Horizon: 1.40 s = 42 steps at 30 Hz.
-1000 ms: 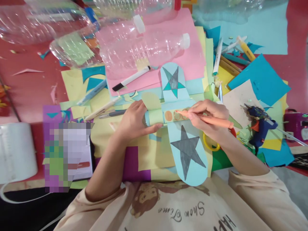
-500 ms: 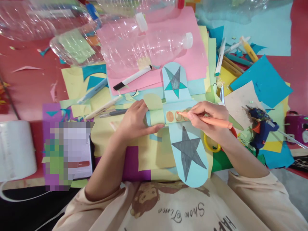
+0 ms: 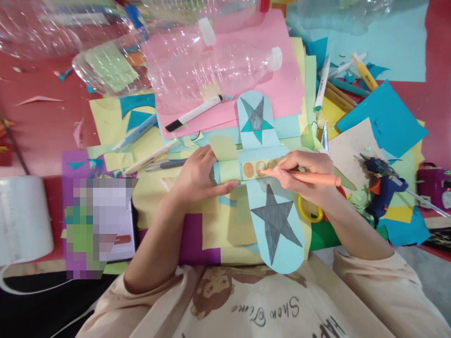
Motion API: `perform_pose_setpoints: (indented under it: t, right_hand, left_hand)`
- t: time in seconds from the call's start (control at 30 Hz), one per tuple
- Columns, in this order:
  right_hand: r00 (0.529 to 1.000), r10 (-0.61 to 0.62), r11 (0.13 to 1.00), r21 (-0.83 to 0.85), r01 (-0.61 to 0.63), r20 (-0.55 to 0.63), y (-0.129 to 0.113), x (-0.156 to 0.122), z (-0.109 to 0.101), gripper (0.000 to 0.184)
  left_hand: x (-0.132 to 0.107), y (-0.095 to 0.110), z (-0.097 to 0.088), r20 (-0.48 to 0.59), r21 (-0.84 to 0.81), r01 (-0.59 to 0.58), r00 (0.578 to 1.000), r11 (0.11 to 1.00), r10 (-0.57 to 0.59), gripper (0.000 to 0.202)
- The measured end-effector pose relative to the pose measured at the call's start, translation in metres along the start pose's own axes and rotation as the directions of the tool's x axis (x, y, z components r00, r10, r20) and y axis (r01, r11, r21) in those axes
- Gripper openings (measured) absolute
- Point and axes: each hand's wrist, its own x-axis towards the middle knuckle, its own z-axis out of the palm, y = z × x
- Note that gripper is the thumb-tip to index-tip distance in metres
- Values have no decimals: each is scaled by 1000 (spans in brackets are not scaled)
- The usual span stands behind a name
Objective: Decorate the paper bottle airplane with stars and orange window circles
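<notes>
A paper plane [image 3: 271, 220] with light blue wings lies in front of me; each wing carries a drawn star. Its pale green tube body [image 3: 232, 170] bears small orange circles. My left hand [image 3: 195, 176] is wrapped round the tube's left end and holds it still. My right hand [image 3: 305, 171] pinches an orange marker [image 3: 310, 177], whose tip rests on the tube beside the circles. Yellow-handled scissors [image 3: 310, 213] lie partly hidden under my right wrist.
Clear plastic bottles [image 3: 214, 70] lie at the back on pink paper [image 3: 282, 84]. A black-and-white marker [image 3: 193, 113], pens and coloured paper sheets surround the plane. A blue glue gun [image 3: 382, 188] sits at the right. A white roll [image 3: 23, 218] stands at the left.
The marker tip has shifted slightly down and along the tube next to the orange circles. My left hand has stayed on the tube.
</notes>
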Motion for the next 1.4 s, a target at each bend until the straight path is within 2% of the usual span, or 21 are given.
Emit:
perform_pose_setpoints:
  t: [0.27, 0.4, 0.53, 1.13, 1.4]
  right_hand:
    - [997, 43, 999, -13, -43, 57, -1, 2, -3, 27]
    - [998, 40, 999, 2, -40, 52, 0, 1, -2, 27]
    - [998, 44, 999, 20, -45, 46, 0, 0, -1, 26]
    - [997, 75, 997, 22, -74, -32, 1, 0, 3, 22]
    - [994, 51, 997, -52, -57, -100, -1, 1, 3, 23]
  left_hand:
    - [1, -1, -1, 11, 24, 12, 1000, 1000, -12, 61]
    - [1, 0, 0, -6, 26, -3, 1000, 1000, 4, 62]
    - [1, 0, 0, 4, 0, 28, 1000, 1000, -28, 60]
    - [2, 2, 0, 7, 8, 32, 999, 999, -32, 60]
    - [1, 1, 0, -2, -2, 35, 999, 999, -35, 57]
